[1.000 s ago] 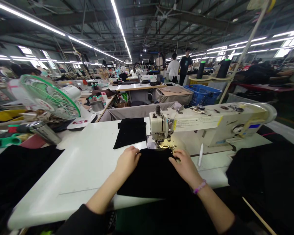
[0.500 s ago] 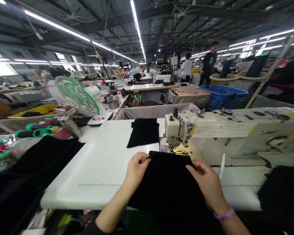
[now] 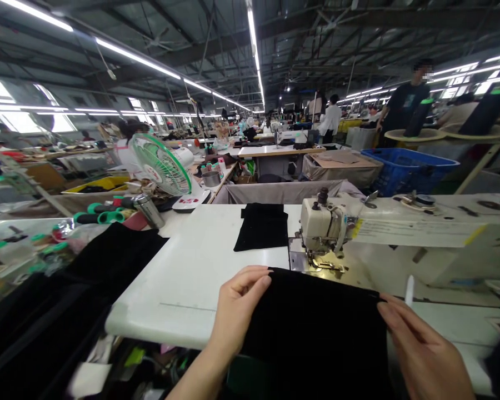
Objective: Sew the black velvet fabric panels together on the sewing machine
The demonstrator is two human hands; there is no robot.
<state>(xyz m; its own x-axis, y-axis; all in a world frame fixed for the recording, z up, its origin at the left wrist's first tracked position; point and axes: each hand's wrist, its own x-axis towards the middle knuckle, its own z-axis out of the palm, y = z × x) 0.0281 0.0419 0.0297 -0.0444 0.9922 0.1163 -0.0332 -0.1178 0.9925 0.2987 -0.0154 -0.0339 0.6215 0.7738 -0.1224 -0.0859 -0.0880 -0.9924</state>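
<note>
I hold a piece of black fabric [image 3: 316,322] stretched between both hands in front of a white sewing machine [image 3: 400,233]. My left hand [image 3: 237,308] pinches the fabric's upper left corner, thumb on top. At the right, my right hand [image 3: 420,350] grips the upper right edge with its fingers closed on the cloth. The fabric's top edge lies just short of the presser foot [image 3: 327,265]. A second folded black piece [image 3: 262,225] lies flat on the white table [image 3: 191,272] behind, left of the machine head.
A green desk fan [image 3: 160,164] and a metal flask [image 3: 149,210] stand at the table's back left. Black cloth [image 3: 108,255] is piled at the left. A blue crate [image 3: 404,169] sits beyond the machine. People stand among far workstations.
My hands moved apart and drew the fabric back from the presser foot toward me, lifting its top edge. The camera view swung left and closer.
</note>
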